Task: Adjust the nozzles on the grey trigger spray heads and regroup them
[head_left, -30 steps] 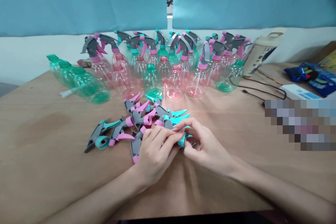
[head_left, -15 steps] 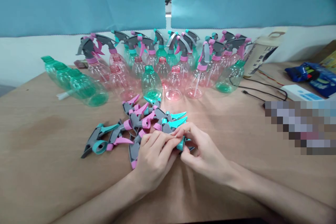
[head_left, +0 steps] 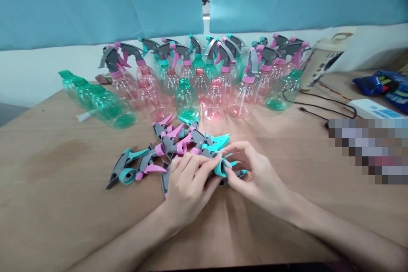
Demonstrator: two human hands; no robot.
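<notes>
My left hand is closed around a grey trigger spray head with a teal collar, whose open end faces right. My right hand is at that collar, thumb and fingers bent inward. Between its fingertips, at the collar's mouth, is a small whitish piece; its exact kind is hard to make out. Beside and beyond my left hand lies a heap of loose spray heads, grey with pink or teal parts. One teal-collared spray head lies at the heap's left end. My fingers hide part of the heap.
Behind the heap stand pink and green clear bottles, several fitted with spray heads. Green bottles lean in a row at left. At right are a black cable, a white box, a large tumbler and a blue packet.
My right fingers have spread slightly and shifted to the collar's mouth, where the whitish piece now shows. The collar has turned its opening more into view. The whole view has shifted slightly.
</notes>
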